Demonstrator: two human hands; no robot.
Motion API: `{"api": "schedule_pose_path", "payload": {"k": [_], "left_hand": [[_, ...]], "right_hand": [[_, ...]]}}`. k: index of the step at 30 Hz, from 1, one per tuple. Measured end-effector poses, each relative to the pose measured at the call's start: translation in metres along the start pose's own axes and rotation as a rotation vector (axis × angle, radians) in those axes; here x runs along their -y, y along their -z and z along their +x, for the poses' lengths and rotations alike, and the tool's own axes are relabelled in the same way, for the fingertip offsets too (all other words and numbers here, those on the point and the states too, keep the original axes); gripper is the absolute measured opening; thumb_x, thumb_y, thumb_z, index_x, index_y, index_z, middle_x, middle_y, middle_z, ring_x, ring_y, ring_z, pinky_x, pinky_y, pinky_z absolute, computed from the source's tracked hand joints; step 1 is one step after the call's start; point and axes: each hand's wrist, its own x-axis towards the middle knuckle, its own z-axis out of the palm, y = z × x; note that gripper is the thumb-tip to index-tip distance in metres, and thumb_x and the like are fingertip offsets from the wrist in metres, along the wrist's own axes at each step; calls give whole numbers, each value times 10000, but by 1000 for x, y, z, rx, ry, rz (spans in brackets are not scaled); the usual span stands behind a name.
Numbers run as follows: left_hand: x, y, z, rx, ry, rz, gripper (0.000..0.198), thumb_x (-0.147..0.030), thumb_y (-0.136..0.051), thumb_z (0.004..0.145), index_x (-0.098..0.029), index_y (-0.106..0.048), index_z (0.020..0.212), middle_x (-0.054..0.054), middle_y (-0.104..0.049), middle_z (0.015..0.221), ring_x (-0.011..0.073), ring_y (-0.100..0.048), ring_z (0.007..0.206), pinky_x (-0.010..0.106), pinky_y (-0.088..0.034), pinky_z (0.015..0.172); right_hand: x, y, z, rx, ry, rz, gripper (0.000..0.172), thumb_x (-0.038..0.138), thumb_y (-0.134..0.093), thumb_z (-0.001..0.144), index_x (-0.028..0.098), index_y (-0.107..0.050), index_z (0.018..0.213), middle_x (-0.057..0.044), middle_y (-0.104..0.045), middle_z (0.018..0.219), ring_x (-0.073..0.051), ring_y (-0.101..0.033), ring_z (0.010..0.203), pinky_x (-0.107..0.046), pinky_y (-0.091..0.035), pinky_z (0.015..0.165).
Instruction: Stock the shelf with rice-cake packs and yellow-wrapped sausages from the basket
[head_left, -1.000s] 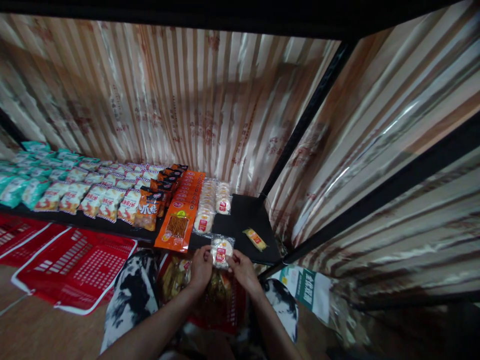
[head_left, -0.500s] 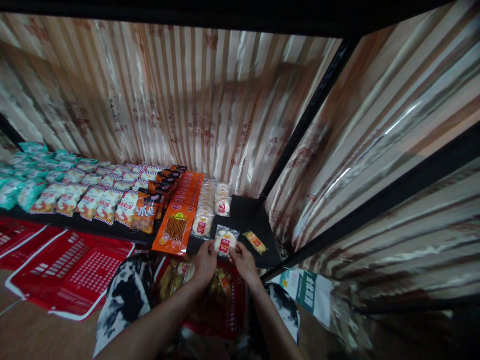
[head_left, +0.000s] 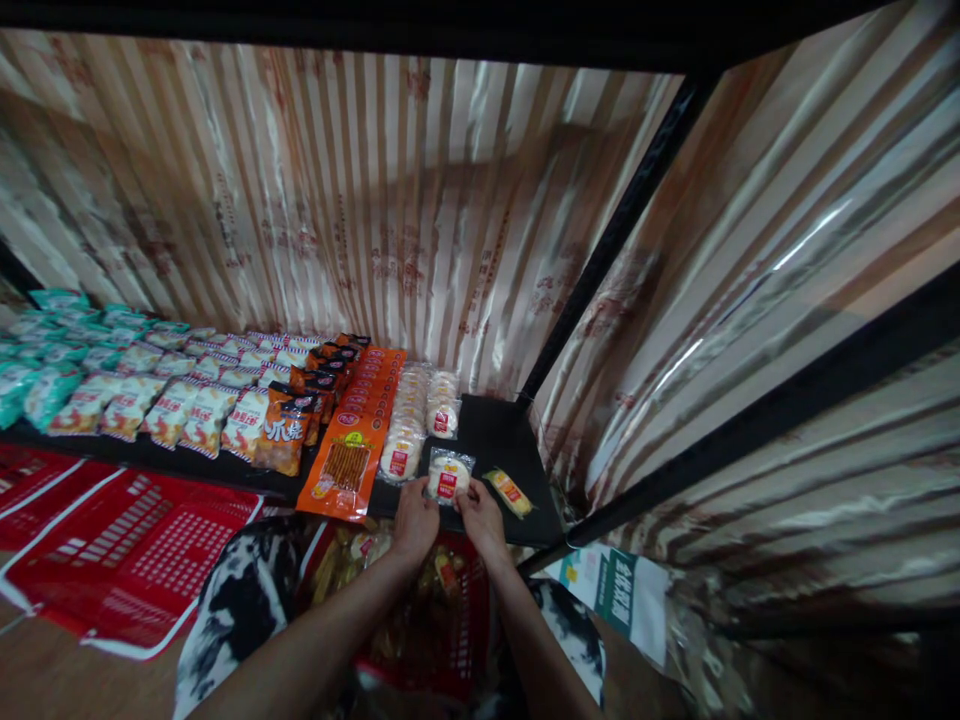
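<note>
My left hand (head_left: 415, 520) and my right hand (head_left: 480, 518) both pinch the near edge of a clear packet with a round white cake and a red label (head_left: 448, 476). The packet lies on the black shelf (head_left: 491, 430), just right of a row of the same white cake packets (head_left: 409, 420). A small yellow packet (head_left: 510, 492) lies on the shelf right of my right hand. A red basket of mixed snack packets (head_left: 420, 600) sits on my lap under my forearms.
Orange snack packs (head_left: 352, 445) and rows of white, orange and teal bags (head_left: 150, 385) fill the shelf to the left. Flat red baskets (head_left: 127, 550) lie on the floor at left. A striped curtain (head_left: 337, 200) backs the shelf. A black post (head_left: 607, 240) stands at right.
Both hands moved forward from above my lap and brought the cake packet onto the front of the shelf, beside the row of like packets.
</note>
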Motion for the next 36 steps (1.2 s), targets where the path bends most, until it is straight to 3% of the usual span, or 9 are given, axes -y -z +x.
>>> {"api": "schedule_pose_path", "payload": {"k": [7,13,24,36], "left_hand": [[2,-15,7,-17,-67,-88,449,-24,-419,729,-54,-524,1165,157,-558,1174,169,-573,1009,277,-413,955],[10,-29,10,-1,-151,-71,508,-1,-409,710,-78,-519,1200,148,-442,1363,193,-402,1282,306,-286,1099],[1,-30,22,53,-153,-38,530,1,-421,706,-77,-539,1216,139,-385,1426,211,-372,1313,320,-282,1117],[-12,-32,43,99,-135,12,552,0,-418,711,-42,-509,1254,166,-351,1440,217,-325,1339,305,-244,1131]], "right_hand": [[-1,-5,15,-60,-20,55,254,353,-480,727,182,-577,887,-34,-668,716,-166,-621,573,-297,-515,598],[-1,-8,31,-68,1,16,215,310,-459,738,180,-568,870,-39,-665,708,-158,-619,563,-276,-505,580],[-3,-11,58,-67,84,-161,241,298,-427,783,172,-611,874,-41,-682,709,-157,-627,593,-242,-488,556],[3,-17,82,-75,50,-327,263,247,-424,808,191,-637,952,-23,-704,754,-144,-659,659,-223,-491,624]]}}
